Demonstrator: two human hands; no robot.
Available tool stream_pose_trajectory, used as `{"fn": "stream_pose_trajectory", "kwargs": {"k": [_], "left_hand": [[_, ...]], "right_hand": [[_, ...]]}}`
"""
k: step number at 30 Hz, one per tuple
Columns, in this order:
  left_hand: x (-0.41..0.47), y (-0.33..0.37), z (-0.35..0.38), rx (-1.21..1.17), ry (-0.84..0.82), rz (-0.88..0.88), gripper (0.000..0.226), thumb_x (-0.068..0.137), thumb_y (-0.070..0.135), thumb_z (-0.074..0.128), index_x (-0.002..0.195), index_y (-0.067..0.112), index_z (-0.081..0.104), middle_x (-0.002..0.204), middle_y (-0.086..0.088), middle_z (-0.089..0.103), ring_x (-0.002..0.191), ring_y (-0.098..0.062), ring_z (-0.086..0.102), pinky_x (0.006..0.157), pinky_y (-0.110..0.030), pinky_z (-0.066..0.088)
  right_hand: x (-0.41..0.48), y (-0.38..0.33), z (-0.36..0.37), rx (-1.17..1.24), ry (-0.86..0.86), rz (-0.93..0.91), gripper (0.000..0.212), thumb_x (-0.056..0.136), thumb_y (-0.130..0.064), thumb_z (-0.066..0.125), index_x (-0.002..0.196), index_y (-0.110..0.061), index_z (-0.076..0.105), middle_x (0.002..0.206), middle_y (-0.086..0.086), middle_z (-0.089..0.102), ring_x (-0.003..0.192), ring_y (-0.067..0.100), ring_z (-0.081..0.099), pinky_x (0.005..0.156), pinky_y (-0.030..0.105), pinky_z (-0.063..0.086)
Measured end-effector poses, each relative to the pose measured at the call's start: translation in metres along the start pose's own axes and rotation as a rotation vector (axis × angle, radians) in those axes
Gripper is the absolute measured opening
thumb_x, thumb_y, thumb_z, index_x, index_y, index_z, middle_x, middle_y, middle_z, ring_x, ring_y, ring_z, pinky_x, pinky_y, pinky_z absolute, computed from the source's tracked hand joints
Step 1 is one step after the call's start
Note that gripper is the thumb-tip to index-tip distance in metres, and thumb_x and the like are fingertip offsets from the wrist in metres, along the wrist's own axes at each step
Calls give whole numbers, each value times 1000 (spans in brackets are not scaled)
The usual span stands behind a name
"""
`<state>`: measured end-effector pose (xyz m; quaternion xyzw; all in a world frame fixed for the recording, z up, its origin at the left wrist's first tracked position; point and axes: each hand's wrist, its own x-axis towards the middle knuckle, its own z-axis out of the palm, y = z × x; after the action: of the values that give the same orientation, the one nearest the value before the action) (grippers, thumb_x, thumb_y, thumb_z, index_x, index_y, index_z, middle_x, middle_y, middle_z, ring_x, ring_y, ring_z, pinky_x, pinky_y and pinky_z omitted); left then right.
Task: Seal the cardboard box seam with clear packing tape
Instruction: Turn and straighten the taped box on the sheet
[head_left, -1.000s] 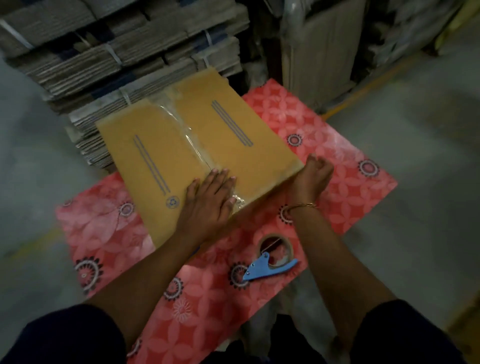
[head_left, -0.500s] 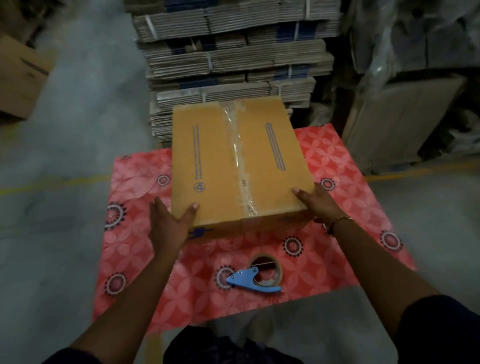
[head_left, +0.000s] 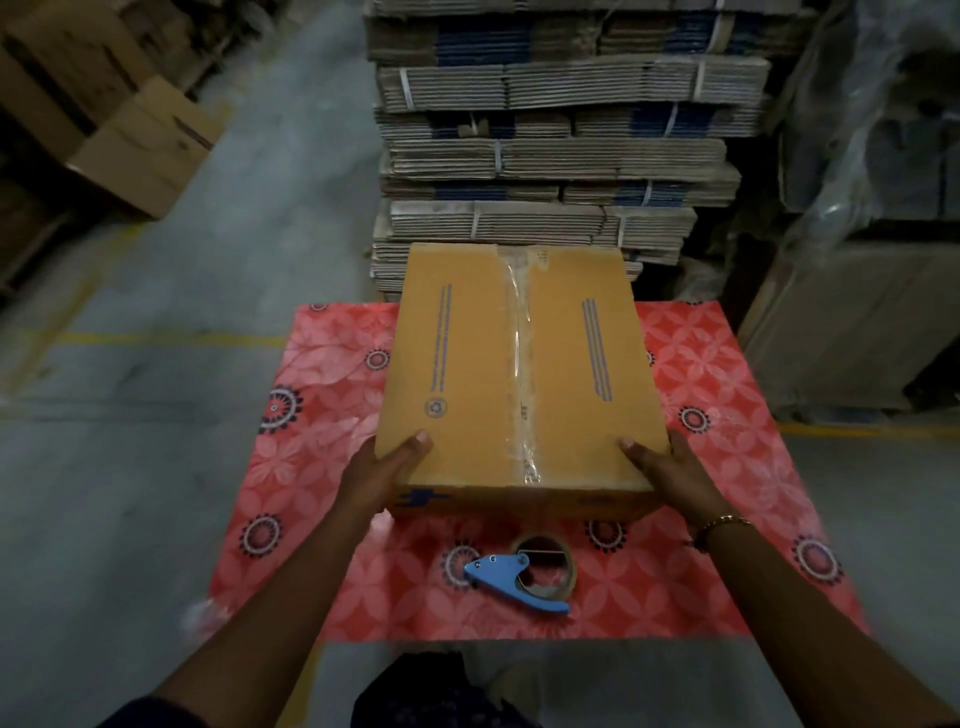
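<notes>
A closed brown cardboard box (head_left: 467, 364) sits on a red flowered mat (head_left: 322, 467). A strip of clear tape (head_left: 522, 364) runs along its centre seam from the far edge down over the near edge. My left hand (head_left: 387, 473) grips the box's near left corner, thumb on top. My right hand (head_left: 670, 475) grips the near right corner the same way. The roll of clear tape in its blue dispenser (head_left: 524, 574) lies on the mat just in front of the box, untouched.
A tall stack of bundled flat cartons (head_left: 545, 156) stands right behind the box. Brown boxes (head_left: 130, 140) sit at the far left, wrapped goods (head_left: 857, 260) at the right. Grey concrete floor with yellow lines surrounds the mat.
My left hand left the taped seam and went to the near left corner. The right hand took the near right corner. The box has turned square to me and appears slightly closer.
</notes>
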<state>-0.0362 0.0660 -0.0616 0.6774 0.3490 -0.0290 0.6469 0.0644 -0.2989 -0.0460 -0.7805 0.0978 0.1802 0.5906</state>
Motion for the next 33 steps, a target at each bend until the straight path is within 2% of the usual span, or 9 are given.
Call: {"fn": "stream_pose_trajectory", "kwargs": {"k": [2, 7, 10, 12, 18, 21, 23, 27, 33], "left_hand": [[-2, 2, 4, -15, 57, -3, 65, 59, 64, 82, 109, 23, 74, 102, 1, 80, 94, -23, 76, 91, -47, 59], [3, 5, -22, 35, 116, 38, 75, 54, 70, 80, 114, 24, 74, 102, 3, 80, 91, -19, 76, 89, -47, 60], [17, 11, -59, 14, 134, 60, 63, 62, 59, 83, 111, 20, 76, 102, -2, 81, 94, -23, 76, 92, -51, 59], [27, 14, -86, -15, 177, 66, 48, 69, 47, 87, 109, 22, 77, 99, 1, 81, 91, -20, 77, 92, -52, 59], [48, 16, -147, 21, 253, 43, 72, 63, 56, 84, 121, 15, 70, 112, -7, 77, 100, -26, 74, 94, -48, 59], [51, 3, -154, 82, 242, 11, 69, 70, 56, 81, 124, 16, 68, 114, -8, 76, 101, -27, 73, 92, -49, 59], [52, -4, -154, 138, 265, 23, 63, 72, 60, 79, 120, 21, 68, 110, -3, 76, 98, -23, 72, 84, -44, 60], [55, -7, -156, 234, 273, 40, 68, 64, 77, 72, 113, 30, 66, 101, 10, 74, 90, -9, 70, 76, -36, 57], [58, -19, -159, 340, 321, 66, 75, 63, 87, 65, 113, 32, 64, 98, 13, 72, 89, -11, 69, 80, -39, 55]], "right_hand": [[-1, -3, 3, 0, -19, -41, 32, 89, -33, 74, 120, -30, 64, 121, 0, 72, 106, 18, 69, 96, 42, 53], [2, -7, 21, -31, -32, -93, 39, 87, -36, 75, 123, -23, 67, 120, 1, 74, 103, 14, 73, 95, 43, 56], [9, -21, 56, -37, -55, -131, 42, 87, -39, 75, 125, -28, 64, 117, -9, 74, 92, -6, 72, 78, 24, 57], [13, -31, 86, -18, -61, -147, 51, 86, -41, 76, 132, -28, 59, 119, -10, 72, 93, -6, 71, 69, 15, 55], [24, -50, 154, -12, -88, -193, 53, 88, -35, 76, 135, -24, 58, 125, -4, 72, 111, 11, 70, 98, 40, 55], [24, -41, 168, 0, -114, -142, 58, 87, -36, 77, 138, -25, 53, 127, -5, 71, 113, 14, 69, 103, 47, 52], [24, -36, 170, -23, -130, -137, 59, 86, -43, 76, 139, -35, 51, 127, -14, 70, 113, 8, 68, 101, 40, 54], [23, -44, 167, -20, -153, -123, 44, 86, -43, 76, 117, -65, 54, 117, -32, 70, 107, -4, 69, 80, 9, 53], [16, -44, 158, -32, -174, -59, 49, 89, -50, 70, 133, -55, 48, 122, -37, 65, 109, -9, 65, 85, 13, 53]]}}
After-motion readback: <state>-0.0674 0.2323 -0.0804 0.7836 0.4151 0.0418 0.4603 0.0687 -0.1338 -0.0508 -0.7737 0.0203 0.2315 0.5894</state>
